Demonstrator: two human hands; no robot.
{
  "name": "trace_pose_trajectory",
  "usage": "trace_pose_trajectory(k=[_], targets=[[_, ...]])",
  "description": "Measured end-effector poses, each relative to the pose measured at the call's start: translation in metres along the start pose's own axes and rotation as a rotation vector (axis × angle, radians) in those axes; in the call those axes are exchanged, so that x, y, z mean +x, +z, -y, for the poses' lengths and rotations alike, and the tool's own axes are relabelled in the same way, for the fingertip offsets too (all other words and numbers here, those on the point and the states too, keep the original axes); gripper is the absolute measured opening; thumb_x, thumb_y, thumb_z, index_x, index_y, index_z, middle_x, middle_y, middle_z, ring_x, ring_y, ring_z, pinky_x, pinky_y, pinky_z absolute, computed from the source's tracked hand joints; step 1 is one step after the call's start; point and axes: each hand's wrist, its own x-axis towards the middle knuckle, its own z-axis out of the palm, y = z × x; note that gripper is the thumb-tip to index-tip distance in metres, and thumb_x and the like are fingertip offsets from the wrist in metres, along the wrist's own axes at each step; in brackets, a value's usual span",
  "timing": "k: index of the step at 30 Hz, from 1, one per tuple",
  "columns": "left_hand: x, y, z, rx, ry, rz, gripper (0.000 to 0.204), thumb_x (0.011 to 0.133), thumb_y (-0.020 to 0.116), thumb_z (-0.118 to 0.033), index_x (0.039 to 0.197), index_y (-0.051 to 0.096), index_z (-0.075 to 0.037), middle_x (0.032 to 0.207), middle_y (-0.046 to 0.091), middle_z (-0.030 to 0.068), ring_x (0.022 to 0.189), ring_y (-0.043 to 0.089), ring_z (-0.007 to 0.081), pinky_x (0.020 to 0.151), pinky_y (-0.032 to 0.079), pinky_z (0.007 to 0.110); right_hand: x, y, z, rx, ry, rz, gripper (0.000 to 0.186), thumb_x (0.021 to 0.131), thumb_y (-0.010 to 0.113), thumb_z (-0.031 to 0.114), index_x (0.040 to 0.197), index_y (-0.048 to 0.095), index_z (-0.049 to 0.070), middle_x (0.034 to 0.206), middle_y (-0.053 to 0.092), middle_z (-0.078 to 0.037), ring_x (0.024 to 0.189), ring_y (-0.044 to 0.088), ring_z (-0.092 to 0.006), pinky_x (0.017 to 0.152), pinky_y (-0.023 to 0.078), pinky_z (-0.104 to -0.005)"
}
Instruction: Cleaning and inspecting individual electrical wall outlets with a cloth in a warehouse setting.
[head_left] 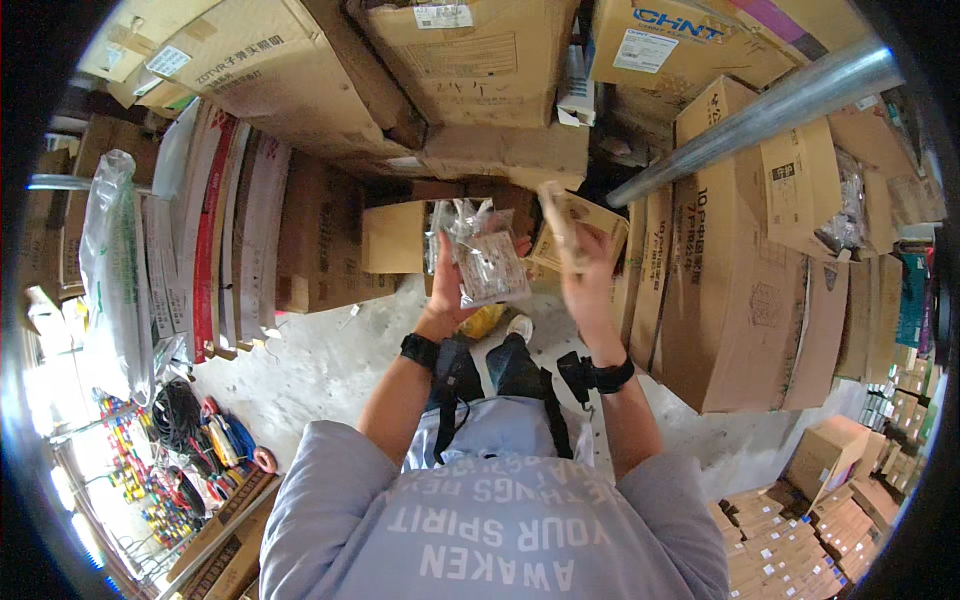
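My left hand [447,272] is closed around clear plastic bags [492,265] packed with small pale parts. The bags are held up in front of an open cardboard box, whose left flap [394,238] sticks out sideways. To the right of the bags is my right hand [592,275], smeared by motion. A blurred, pale, narrow shape rises from it, and I cannot tell whether this is a finger or something held. Just behind that hand is a brown cardboard piece with a printed panel [603,222]. Most of the box's inside is hidden by the bags.
Large cartons [470,70] are stacked ahead, with tall cartons [735,260] at right. A metal pole [760,115] slants across the upper right. Upright flat boxes [215,230] and a plastic-wrapped bundle [112,270] stand at left. Coiled cables [180,415] lie lower left; small cartons [780,540] lower right.
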Motion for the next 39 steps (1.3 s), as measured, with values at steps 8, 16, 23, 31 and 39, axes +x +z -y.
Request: trace_pose_trajectory(k=[8, 16, 23, 31, 39], targets=[[-0.027, -0.042, 0.011, 0.191, 0.192, -0.170, 0.052, 0.096, 0.036, -0.044, 0.138, 0.034, -0.013, 0.132, 0.046, 0.0091, 0.120, 0.047, 0.0261, 0.095, 0.045, 0.041, 0.000, 0.050, 0.074, -0.257, -0.324, 0.312, 0.043, 0.079, 0.064, 0.037, 0.118, 0.061, 0.019, 0.140, 0.039, -0.004, 0.131, 0.029, -0.0267, 0.102, 0.022, -0.0574], [-0.016, -0.034, -0.011, 0.233, -0.112, -0.221, 0.066, 0.091, 0.029, -0.062, 0.142, 0.028, -0.020, 0.140, 0.040, 0.0022, 0.125, 0.043, 0.0207, 0.097, 0.040, 0.043, 0.022, 0.076, 0.066, -0.268, -0.190, 0.272, 0.043, 0.078, 0.064, 0.032, 0.118, 0.061, 0.016, 0.132, 0.049, -0.006, 0.133, 0.029, -0.0290, 0.104, 0.032, -0.0463], [-0.004, -0.053, -0.035, 0.391, -0.052, -0.195, 0.071, 0.090, 0.025, -0.065, 0.141, 0.031, -0.016, 0.140, 0.039, 0.0047, 0.124, 0.042, 0.0246, 0.098, 0.039, 0.045, 0.032, 0.096, 0.082, -0.200, -0.154, 0.193, 0.043, 0.078, 0.062, 0.020, 0.120, 0.059, 0.010, 0.129, 0.051, -0.007, 0.135, 0.027, -0.0292, 0.107, 0.030, -0.0426], [0.001, -0.086, -0.066, -0.177, -0.142, 0.128, 0.083, 0.084, 0.026, -0.072, 0.135, 0.038, -0.009, 0.128, 0.049, 0.0143, 0.114, 0.052, 0.0288, 0.095, 0.046, 0.042, 0.003, 0.115, 0.092, 0.000, -0.089, 0.332, 0.051, 0.073, 0.066, 0.012, 0.123, 0.056, 0.008, 0.132, 0.046, -0.013, 0.135, 0.025, -0.0325, 0.110, 0.023, -0.0473], [-0.009, -0.118, -0.053, -0.177, -0.159, 0.104, 0.079, 0.084, 0.031, -0.070, 0.136, 0.038, -0.010, 0.127, 0.051, 0.0128, 0.115, 0.051, 0.0277, 0.099, 0.043, 0.042, -0.022, 0.142, 0.087, 0.058, -0.027, 0.390, 0.048, 0.072, 0.064, 0.005, 0.120, 0.056, 0.005, 0.135, 0.042, -0.016, 0.134, 0.027, -0.0345, 0.110, 0.024, -0.0459]])
